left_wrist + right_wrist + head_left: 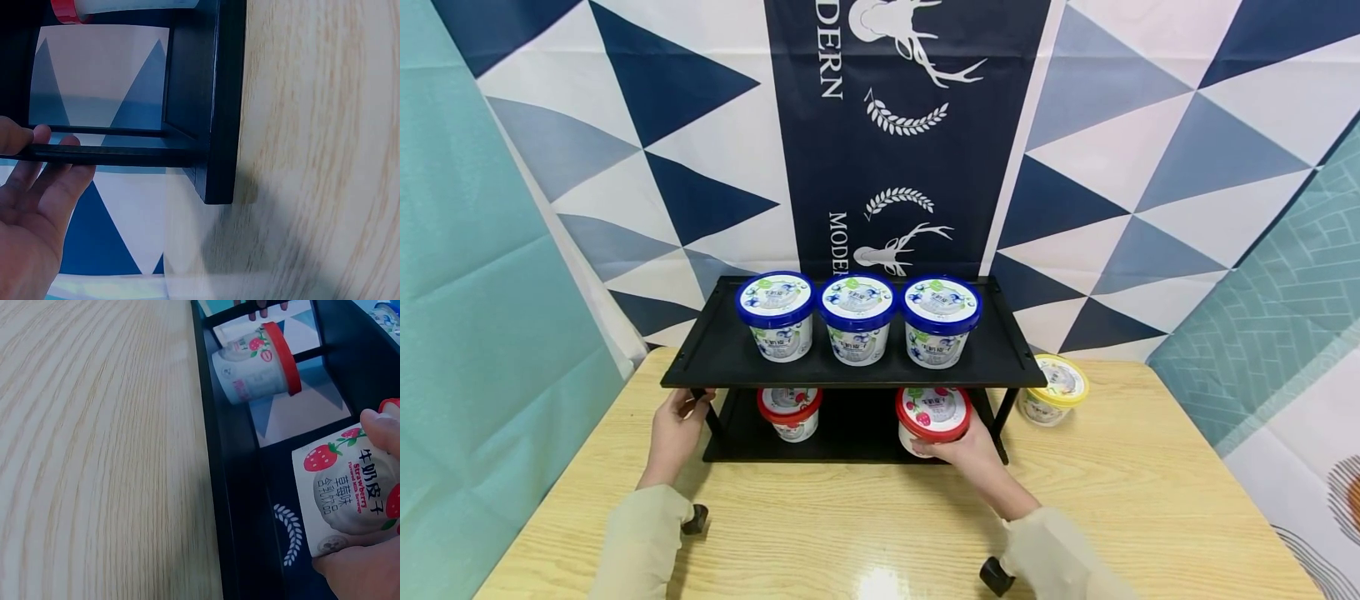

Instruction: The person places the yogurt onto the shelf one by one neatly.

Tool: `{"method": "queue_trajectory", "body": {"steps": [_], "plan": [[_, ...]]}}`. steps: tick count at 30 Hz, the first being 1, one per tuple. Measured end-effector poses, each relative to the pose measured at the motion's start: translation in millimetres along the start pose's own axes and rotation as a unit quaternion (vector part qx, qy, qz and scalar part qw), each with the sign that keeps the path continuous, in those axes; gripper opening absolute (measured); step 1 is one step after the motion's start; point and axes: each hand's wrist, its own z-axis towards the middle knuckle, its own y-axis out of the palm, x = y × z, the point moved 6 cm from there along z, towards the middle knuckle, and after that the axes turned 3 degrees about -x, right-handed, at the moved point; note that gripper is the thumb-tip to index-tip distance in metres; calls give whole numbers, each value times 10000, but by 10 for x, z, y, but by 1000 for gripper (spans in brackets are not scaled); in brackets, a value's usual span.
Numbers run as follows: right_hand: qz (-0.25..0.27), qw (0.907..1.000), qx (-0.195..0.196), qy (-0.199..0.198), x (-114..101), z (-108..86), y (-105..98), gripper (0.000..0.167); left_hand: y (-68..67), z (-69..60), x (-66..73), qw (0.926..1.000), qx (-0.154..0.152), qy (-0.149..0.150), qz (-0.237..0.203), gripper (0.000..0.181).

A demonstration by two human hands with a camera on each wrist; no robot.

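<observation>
A two-tier black shelf stands on the wooden table. My left hand holds its left front post, with thumb and fingers on either side of the bar. My right hand grips a strawberry milk tub with a red lid at the right of the lower tier. The wrist view shows thumb and fingers around this tub's side; whether its base touches the tier I cannot tell. Another red-lidded tub sits on the lower tier's left side, partly covered by the upper tier.
Three blue-lidded tubs stand in a row on the upper tier. A yellow-lidded tub is on the table, just right of the shelf. Behind hangs a patterned cloth; a teal cloth borders the left.
</observation>
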Motion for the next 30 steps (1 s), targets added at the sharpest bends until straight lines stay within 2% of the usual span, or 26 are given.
{"method": "queue_trajectory", "body": {"steps": [11, 30], "plan": [[239, 9996, 31, -164, -24, 45, 158, 91, -2, -1, 2, 10000, 0, 38, -17, 20], [46, 9993, 308, -211, -70, 87, 353, 91, -4, -3, 7, 10000, 1, -2, 32, 20]]}}
